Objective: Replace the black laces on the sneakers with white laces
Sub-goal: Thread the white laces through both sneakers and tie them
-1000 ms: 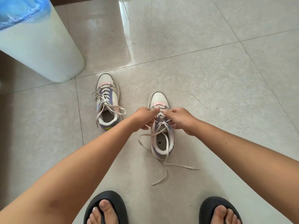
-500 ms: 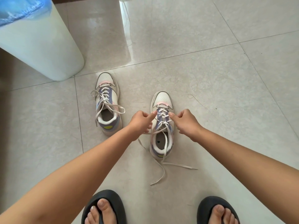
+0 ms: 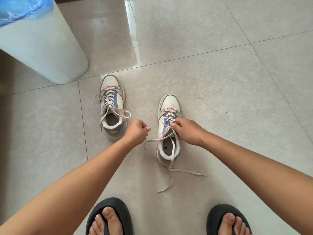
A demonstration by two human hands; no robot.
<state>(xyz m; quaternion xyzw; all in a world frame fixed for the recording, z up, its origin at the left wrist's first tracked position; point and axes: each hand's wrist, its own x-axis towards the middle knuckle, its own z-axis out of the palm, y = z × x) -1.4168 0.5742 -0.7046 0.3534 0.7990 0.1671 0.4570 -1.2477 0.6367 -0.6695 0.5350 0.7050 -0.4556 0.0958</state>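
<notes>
Two hands at the right-hand sneaker on the tiled floor, its white lace half slack.

The right hand rests on the tongue area of the nearer sneaker, thumb and fingertips pinching a crossing of the white lace, whose loose ends trail off the heel onto the floor towards the person's feet. The left hand hovers just beside that shoe, between the two sneakers, fingers curled into a loose fist; a loop of lace runs up to it from below, but whether it actually holds that I cannot tell. The other sneaker stands apart to the left, laced in white, untied. A white bin with a blue liner stands in the floor's far left corner. Black sandals show at the near edge.
</notes>
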